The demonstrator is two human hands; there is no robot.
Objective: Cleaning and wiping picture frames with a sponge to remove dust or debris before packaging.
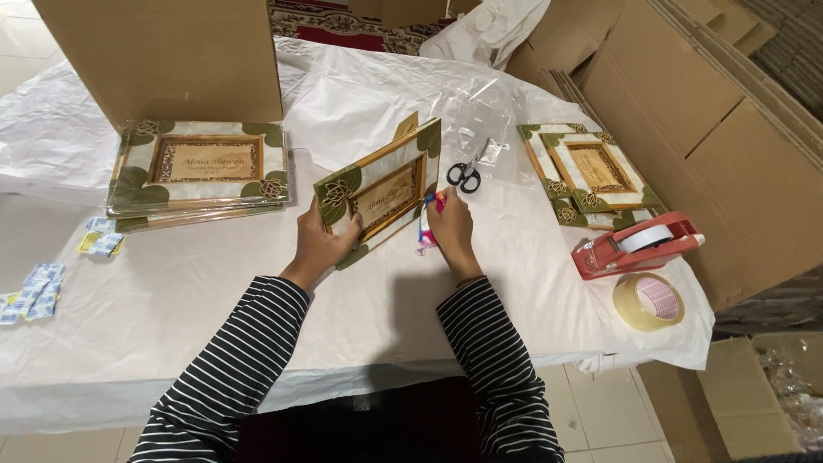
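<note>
A decorated picture frame with green corner leaves and a wooden inner border stands tilted on the white-covered table. My left hand grips its lower left corner. My right hand is at the frame's right edge, holding a small colourful sachet against it. Both arms wear black-and-white striped sleeves.
A stack of similar frames lies at the left before a cardboard box. Two more frames lie at the right, scissors and clear plastic bags between. A red tape dispenser, a tape roll, blue sachets.
</note>
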